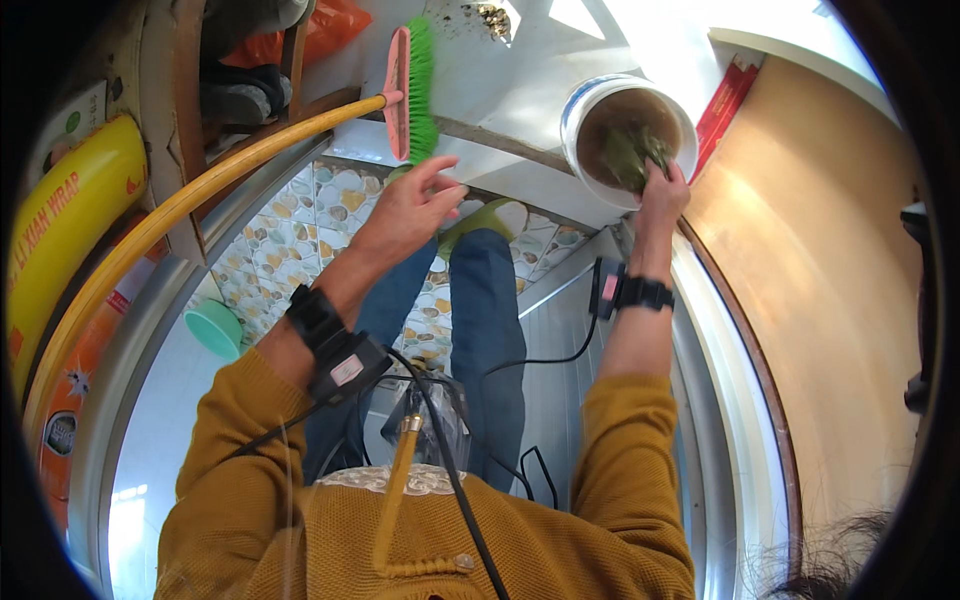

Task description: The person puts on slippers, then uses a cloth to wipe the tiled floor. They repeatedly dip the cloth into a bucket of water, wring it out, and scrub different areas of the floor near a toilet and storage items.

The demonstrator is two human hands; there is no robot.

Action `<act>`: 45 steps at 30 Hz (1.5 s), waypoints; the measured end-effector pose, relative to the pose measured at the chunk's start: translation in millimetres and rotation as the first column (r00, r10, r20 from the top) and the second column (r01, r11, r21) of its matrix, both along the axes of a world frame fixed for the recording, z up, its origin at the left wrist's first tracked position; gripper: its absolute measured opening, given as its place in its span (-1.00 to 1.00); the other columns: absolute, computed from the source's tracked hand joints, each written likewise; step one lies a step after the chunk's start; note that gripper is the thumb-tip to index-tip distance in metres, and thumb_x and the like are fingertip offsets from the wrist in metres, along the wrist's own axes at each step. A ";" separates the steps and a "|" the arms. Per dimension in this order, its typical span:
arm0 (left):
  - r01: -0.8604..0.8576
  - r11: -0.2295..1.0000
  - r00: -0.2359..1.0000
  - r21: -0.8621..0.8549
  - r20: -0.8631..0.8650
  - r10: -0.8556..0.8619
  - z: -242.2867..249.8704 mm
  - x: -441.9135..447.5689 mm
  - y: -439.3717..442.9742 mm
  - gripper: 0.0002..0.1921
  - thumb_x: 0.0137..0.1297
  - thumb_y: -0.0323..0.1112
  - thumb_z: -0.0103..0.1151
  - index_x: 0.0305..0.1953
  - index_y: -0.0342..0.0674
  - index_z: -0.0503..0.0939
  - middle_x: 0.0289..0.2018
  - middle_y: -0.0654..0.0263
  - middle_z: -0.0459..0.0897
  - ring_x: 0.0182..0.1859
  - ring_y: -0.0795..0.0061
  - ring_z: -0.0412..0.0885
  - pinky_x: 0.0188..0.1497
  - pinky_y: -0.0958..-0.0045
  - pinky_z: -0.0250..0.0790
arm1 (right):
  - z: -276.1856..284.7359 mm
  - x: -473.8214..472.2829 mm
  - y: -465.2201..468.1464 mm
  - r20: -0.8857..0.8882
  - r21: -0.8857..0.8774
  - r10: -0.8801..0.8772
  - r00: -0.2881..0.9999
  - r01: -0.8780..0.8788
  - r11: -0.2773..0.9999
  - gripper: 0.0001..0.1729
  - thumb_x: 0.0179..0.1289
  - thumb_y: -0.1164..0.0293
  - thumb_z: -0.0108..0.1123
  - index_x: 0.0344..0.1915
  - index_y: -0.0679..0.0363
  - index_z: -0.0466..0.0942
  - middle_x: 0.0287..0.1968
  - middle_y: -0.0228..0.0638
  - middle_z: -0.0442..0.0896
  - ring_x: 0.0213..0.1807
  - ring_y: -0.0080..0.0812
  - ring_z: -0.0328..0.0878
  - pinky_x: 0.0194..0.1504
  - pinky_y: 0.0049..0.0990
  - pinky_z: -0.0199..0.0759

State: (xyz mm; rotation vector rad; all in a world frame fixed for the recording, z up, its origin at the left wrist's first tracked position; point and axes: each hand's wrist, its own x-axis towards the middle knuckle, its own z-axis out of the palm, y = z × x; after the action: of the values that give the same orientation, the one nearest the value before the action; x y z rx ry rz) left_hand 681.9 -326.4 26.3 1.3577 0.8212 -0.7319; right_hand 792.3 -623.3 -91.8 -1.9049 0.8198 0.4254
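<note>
My right hand point(664, 187) grips a wet green cloth point(628, 156) over the near rim of a white bucket point(572, 142). Part of the cloth hangs down into brown, murky water point(604, 120). The bucket stands on the light floor beyond a raised sill. My left hand point(409, 208) is held in the air above my legs, its fingers apart and slightly curled, with nothing in them. Just past its fingertips is a broom point(399, 90) with a pink head and green bristles.
The broom's bent-looking yellow handle point(225, 161) runs down the left side, past a wooden shelf with shoes point(238, 97). A mint-green bowl point(214, 328) sits at lower left. Debris point(491, 19) lies on the floor at the top. Black cables point(442, 427) hang from both wrists.
</note>
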 end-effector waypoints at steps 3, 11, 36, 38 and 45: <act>0.214 0.975 0.969 0.058 0.110 -0.220 -8.1 29.5 -27.5 -0.43 0.20 -0.19 0.14 0.21 -0.26 0.28 -0.04 0.08 0.50 -0.24 0.39 0.60 -0.12 0.42 0.42 | 75.2 -2.4 3.8 0.024 0.253 -0.220 0.975 0.207 0.945 -0.71 0.14 0.54 0.12 -0.10 0.34 0.47 -0.29 -0.30 0.59 -0.37 -0.47 0.56 -0.43 -0.53 0.46; 0.506 0.797 0.700 0.329 0.383 -0.603 -30.8 82.7 -133.8 -0.13 0.03 -0.19 0.25 0.36 0.06 -0.02 0.31 -0.19 -0.03 0.27 -0.01 0.23 0.18 0.26 0.23 | 189.4 -5.3 5.7 0.135 0.441 -0.314 0.940 0.226 0.868 -0.64 0.18 0.61 0.01 0.01 0.45 0.38 -0.07 -0.11 0.53 -0.04 -0.30 0.52 0.01 -0.38 0.42; 0.114 0.989 0.800 -0.095 0.599 -0.034 -16.6 99.2 -171.0 -0.74 0.08 -0.48 0.19 -0.16 -0.33 0.49 -0.30 0.18 0.60 -0.19 0.60 0.49 -0.07 0.50 0.34 | 40.1 -35.0 -32.2 -0.224 0.892 -0.411 0.884 0.356 0.279 -0.39 0.25 0.04 -0.01 0.15 0.23 0.31 0.11 -0.14 0.43 0.11 -0.18 0.40 0.15 -0.17 0.30; 0.126 0.972 0.848 -0.197 0.530 -0.003 -22.7 97.5 -170.0 -0.76 0.10 -0.49 0.17 -0.16 -0.32 0.49 -0.28 0.22 0.60 -0.17 0.60 0.48 -0.05 0.50 0.34 | 33.2 -31.5 -35.6 -0.203 0.829 -0.417 0.886 0.382 0.409 -0.41 0.22 0.05 0.01 0.11 0.21 0.33 0.06 -0.10 0.46 0.06 -0.14 0.45 0.12 -0.19 0.35; 0.034 0.943 0.910 -0.331 0.401 0.108 -50.1 97.5 -159.9 -0.70 0.11 -0.52 0.13 -0.08 -0.32 0.46 -0.27 0.26 0.58 -0.11 0.59 0.47 0.04 0.52 0.32 | 25.3 -13.1 -33.5 -0.261 0.689 -0.491 0.831 0.516 0.509 -0.48 0.30 0.13 -0.10 0.09 0.29 0.39 0.05 -0.06 0.50 0.06 -0.11 0.47 0.11 -0.14 0.37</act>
State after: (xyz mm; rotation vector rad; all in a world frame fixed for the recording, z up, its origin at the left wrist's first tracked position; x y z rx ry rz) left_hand 779.4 -486.3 -23.8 1.1299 0.3612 -0.4955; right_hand 779.2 -656.8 -66.4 -0.8264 0.9870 0.3411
